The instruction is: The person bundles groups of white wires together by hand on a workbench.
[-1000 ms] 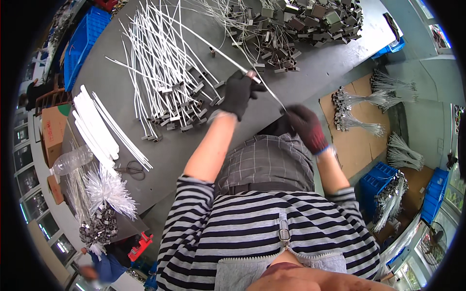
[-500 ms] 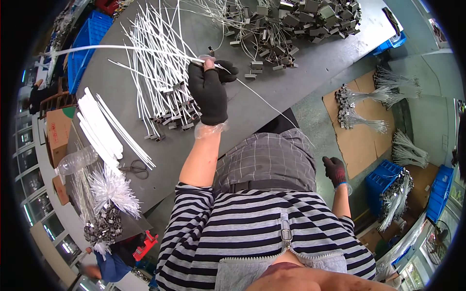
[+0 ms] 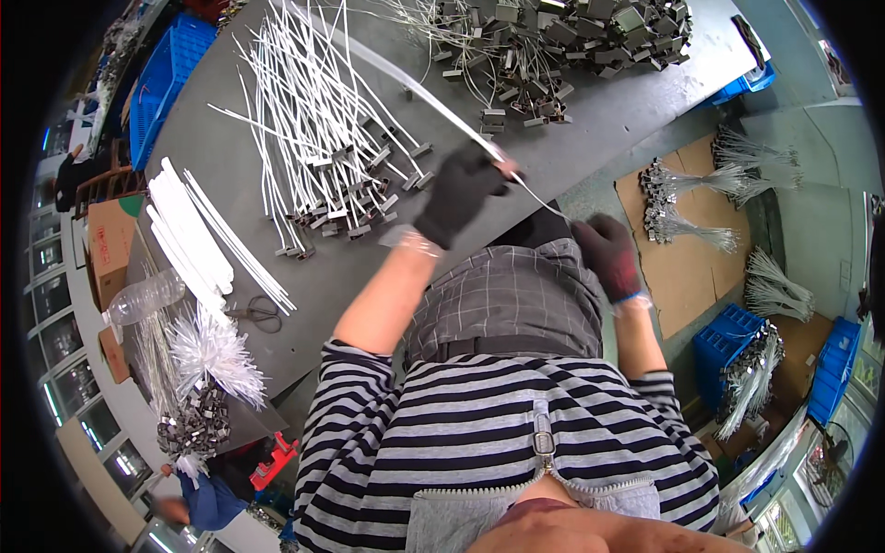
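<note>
My left hand (image 3: pixel 458 200), in a black glove with a bare fingertip, is closed on a long white plastic tube (image 3: pixel 431 98) over the table's near edge. From the tube's lower end comes a thin wire (image 3: pixel 538 199), running toward my right. My right hand (image 3: pixel 607 256), in a dark glove with a reddish part, has its fingers curled at the wire's far end; blur softens its fingertips. To the left of my left hand lies a spread of white tubes (image 3: pixel 300 111) with metal clips (image 3: pixel 346 205) at their near ends.
A heap of metal clips on wires (image 3: pixel 590 37) covers the table's far right. At left lie loose white tubes (image 3: pixel 189 235), a plastic bottle (image 3: pixel 147 300), scissors (image 3: pixel 263 315) and a white bundle (image 3: pixel 217 359). Wire bundles rest on cardboard (image 3: pixel 696 286) at right, near a blue crate (image 3: pixel 724 341).
My left hand has moved right and nearer to me with the tube, which now slants. My right hand has come up and inward to the wire's end, which hung loose before.
</note>
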`<control>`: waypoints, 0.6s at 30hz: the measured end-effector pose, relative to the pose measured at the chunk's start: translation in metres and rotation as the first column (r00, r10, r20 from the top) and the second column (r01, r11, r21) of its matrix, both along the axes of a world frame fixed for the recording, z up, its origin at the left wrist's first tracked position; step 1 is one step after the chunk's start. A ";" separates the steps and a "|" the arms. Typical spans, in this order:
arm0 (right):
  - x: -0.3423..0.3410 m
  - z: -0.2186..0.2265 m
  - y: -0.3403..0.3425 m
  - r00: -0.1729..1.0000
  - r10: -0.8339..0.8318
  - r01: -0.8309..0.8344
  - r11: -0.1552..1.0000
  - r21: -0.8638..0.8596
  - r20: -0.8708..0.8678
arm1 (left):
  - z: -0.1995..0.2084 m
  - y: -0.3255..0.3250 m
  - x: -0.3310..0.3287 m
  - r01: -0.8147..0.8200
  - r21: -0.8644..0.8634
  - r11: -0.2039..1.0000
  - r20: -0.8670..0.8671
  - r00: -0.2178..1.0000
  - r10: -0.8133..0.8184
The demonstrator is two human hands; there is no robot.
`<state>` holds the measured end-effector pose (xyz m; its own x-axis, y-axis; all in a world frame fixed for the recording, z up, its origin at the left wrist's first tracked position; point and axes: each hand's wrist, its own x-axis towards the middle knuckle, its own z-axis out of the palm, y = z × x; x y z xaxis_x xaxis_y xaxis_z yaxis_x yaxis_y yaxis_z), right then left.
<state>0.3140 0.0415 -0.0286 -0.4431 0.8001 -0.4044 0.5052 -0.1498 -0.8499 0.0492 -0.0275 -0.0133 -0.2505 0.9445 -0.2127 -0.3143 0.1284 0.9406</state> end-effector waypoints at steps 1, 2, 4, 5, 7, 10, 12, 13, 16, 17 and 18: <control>-0.019 0.020 -0.005 1.000 -0.002 0.002 1.000 -0.003 0.006 | -0.004 0.004 0.007 -0.005 0.017 1.000 -0.118 0.993 0.007; -0.038 0.043 -0.007 0.996 -0.017 0.007 0.993 -0.116 -0.082 | -0.005 0.004 0.008 -0.017 0.034 0.999 -0.241 0.970 0.025; -0.053 0.048 -0.003 0.986 -0.036 -0.002 0.974 -0.227 -0.162 | 0.013 0.005 -0.010 0.006 -0.029 1.000 -0.248 0.969 -0.013; -0.059 0.043 0.002 0.974 -0.138 0.074 0.944 -0.322 -0.180 | 0.020 0.005 -0.017 0.032 -0.092 0.995 -0.251 0.966 -0.054; -0.074 0.041 -0.001 0.960 -0.195 0.095 0.901 -0.424 -0.199 | 0.005 -0.006 0.012 -0.046 0.048 0.998 -0.363 0.930 0.060; -0.102 0.038 -0.002 0.929 0.323 -0.153 0.779 0.609 -0.180 | 0.019 -0.013 0.029 0.019 0.050 0.999 -0.169 0.986 -0.010; -0.115 0.038 -0.001 0.882 0.470 -0.281 0.572 0.771 -0.027 | 0.018 -0.024 0.013 -0.037 0.043 0.998 -0.362 0.931 0.050; -0.127 0.051 -0.008 0.882 0.469 -0.275 0.586 0.763 -0.042 | 0.023 -0.031 0.005 0.003 0.040 0.999 -0.339 0.941 0.010; -0.159 0.074 -0.027 0.861 0.438 -0.342 0.875 0.342 -0.257 | 0.032 -0.048 -0.018 -0.002 0.038 0.999 -0.329 0.944 0.015; -0.168 0.071 -0.026 0.850 0.455 -0.359 0.869 0.342 -0.265 | 0.037 -0.054 -0.027 -0.044 0.090 0.995 -0.360 0.930 0.074; -0.176 0.064 -0.021 0.857 0.315 -0.400 0.905 -0.144 -0.407 | 0.043 -0.059 -0.036 -0.072 0.144 0.987 -0.385 0.915 0.123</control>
<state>0.1377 0.0201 0.0356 -0.8309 0.4690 -0.2993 0.2184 -0.2198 -0.9508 0.0130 -0.0867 0.0301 -0.3816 0.9235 0.0386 0.0771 -0.0098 0.9970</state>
